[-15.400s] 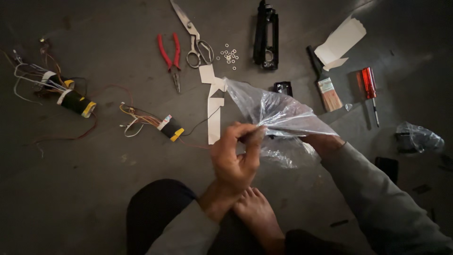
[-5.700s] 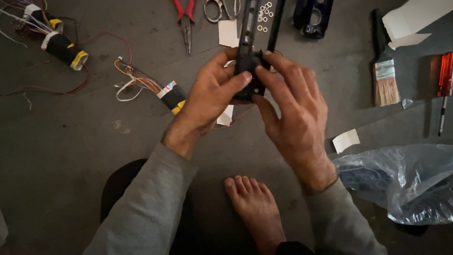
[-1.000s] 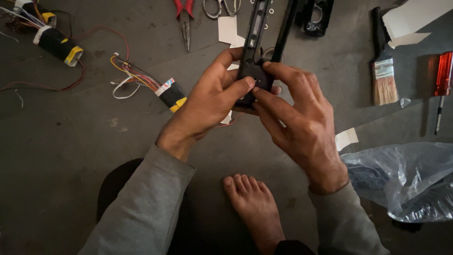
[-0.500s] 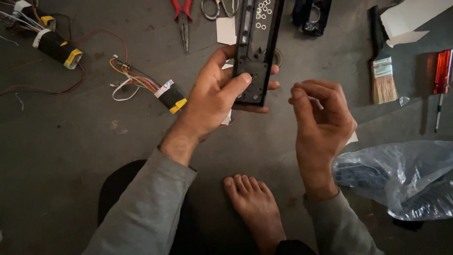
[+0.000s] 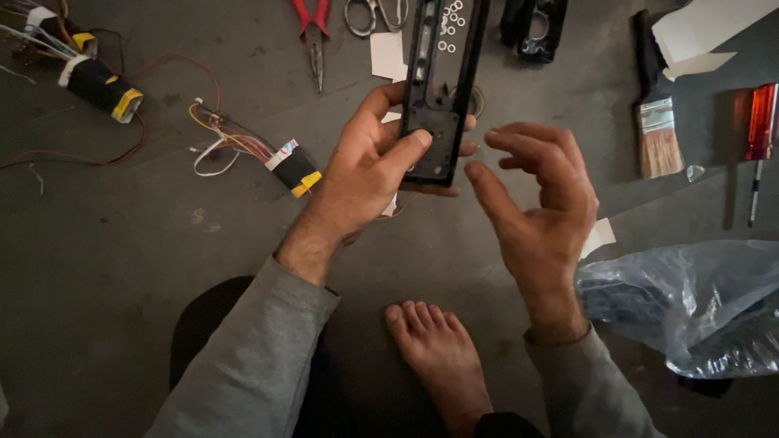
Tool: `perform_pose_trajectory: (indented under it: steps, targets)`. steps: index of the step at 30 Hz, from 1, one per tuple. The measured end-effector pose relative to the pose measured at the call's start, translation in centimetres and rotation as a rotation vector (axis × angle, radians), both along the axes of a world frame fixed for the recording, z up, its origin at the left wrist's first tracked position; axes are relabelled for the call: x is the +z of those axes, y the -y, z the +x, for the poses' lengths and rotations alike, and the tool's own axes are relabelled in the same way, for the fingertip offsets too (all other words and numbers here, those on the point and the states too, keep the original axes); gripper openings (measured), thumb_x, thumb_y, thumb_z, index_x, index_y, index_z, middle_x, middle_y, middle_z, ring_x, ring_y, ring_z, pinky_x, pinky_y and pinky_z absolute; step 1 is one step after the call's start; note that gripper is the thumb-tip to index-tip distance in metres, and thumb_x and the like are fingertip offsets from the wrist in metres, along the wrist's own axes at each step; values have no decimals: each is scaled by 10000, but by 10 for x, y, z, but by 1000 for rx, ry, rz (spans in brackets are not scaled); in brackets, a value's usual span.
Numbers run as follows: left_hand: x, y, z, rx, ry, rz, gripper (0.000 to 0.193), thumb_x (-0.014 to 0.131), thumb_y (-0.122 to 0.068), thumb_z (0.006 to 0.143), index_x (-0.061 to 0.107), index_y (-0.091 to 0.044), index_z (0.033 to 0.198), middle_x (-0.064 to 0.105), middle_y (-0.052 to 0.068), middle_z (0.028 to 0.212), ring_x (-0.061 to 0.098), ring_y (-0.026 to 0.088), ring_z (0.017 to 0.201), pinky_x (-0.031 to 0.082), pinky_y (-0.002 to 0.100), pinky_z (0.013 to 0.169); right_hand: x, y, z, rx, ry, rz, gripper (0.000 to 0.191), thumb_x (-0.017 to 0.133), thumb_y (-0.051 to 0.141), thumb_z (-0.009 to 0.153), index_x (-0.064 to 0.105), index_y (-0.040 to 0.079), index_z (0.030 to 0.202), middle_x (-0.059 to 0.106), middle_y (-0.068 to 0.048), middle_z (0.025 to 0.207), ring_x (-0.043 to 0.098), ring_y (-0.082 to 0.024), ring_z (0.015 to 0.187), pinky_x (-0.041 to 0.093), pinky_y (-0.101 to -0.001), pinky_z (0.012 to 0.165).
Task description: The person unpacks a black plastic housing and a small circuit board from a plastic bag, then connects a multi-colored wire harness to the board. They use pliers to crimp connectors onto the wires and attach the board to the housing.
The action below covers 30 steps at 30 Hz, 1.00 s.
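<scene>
Gripping a black panel point(image 5: 442, 89) in left hand point(image 5: 365, 174), right hand point(image 5: 540, 203) fingers spread empty, plastic bag point(image 5: 690, 304) nearby

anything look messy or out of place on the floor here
Somewhat. Small white rings lie loose on the floor, showing through the black frame in the left hand. Coloured wires splay from a taped bundle, and paper scraps are scattered about. Nothing looks broken.

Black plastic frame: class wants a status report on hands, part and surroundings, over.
Left hand grips black plastic frame, thumb on its face. Right hand open beside it, holding nothing visible. Plastic bag lies right; nothing between the hands.
</scene>
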<state>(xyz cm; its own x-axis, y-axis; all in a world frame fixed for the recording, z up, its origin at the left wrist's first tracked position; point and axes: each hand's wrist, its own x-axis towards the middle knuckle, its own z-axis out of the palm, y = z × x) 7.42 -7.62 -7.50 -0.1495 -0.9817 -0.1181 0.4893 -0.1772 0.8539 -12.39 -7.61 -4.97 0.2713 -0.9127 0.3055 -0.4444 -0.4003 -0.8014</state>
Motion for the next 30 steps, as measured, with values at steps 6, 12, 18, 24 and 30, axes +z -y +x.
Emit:
perform_pose_trajectory:
  steps: [6,12,18,24,30]
  targets:
    - [-3,-1,-1,18,-45,28,414,449,-12,1041,325,30,1433,684,200,1286,723,263,1148,705,422,829,6,0,6,-65,271,386,236,748,8,992,687,-24,1217,723,-100,1134,701,-147,1065,580,-269,952]
    - [-13,1,-7,71,-22,-21,413,463,20,1049,345,35,1445,701,215,1300,730,276,1146,645,380,974,5,0,6,5,389,459,264,713,-17,997,646,-46,1251,734,-123,1193,710,-184,1121,596,-280,948]
    - [-19,-2,-17,126,-96,95,431,474,6,1032,360,25,1448,680,191,1315,684,232,1202,597,367,1002,3,0,14,-84,550,782,398,679,-21,908,564,-38,1288,673,-172,1233,717,-228,1075,661,-390,845]
    - [-21,-5,-36,341,18,84,403,561,0,1013,468,12,1404,661,93,1246,643,151,1137,532,287,992,-1,1,13,-115,650,794,336,662,-9,933,598,-98,1251,726,-194,1113,742,-252,987,644,-381,895]
    - [-16,-13,-43,425,-1,187,425,666,16,926,507,6,1319,678,80,1141,641,134,1014,529,289,876,-8,9,4,-193,763,799,205,647,-4,972,646,-88,1159,738,-166,1030,741,-233,913,634,-370,839]
